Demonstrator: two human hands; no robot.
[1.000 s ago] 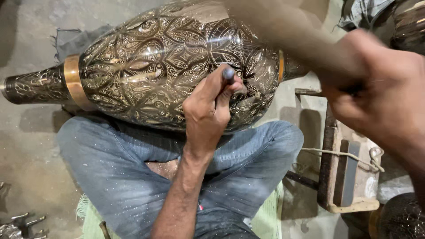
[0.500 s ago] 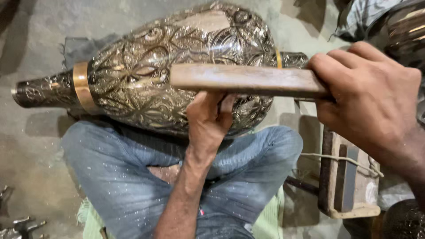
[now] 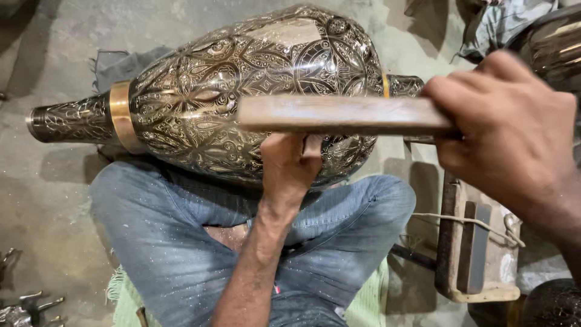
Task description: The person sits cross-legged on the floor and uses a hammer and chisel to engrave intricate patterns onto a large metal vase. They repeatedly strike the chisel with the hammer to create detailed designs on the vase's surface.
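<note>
A large engraved brass vase (image 3: pixel 242 79) lies on its side across my jeans-clad legs (image 3: pixel 175 242), its neck with a plain gold band (image 3: pixel 121 115) pointing left. My left hand (image 3: pixel 290 166) is pressed against the vase's lower belly, its fingers closed around a small metal punch. The punch's top is hidden behind a wooden bar. My right hand (image 3: pixel 508 127) grips that flat wooden bar (image 3: pixel 339 115) by one end. The bar lies level just above my left hand's fingers.
A wooden block frame with a cord (image 3: pixel 478 254) stands at the right. Dark metal vessels sit at the top right (image 3: pixel 557 42) and bottom right (image 3: pixel 554 306). Small metal pieces (image 3: pixel 24 306) lie at the bottom left on the concrete floor. A grey cloth (image 3: pixel 115 63) lies under the vase.
My right hand has swung the wooden bar down from the upper right onto the punch's top, which showed a second ago. My left hand and the vase have stayed in place.
</note>
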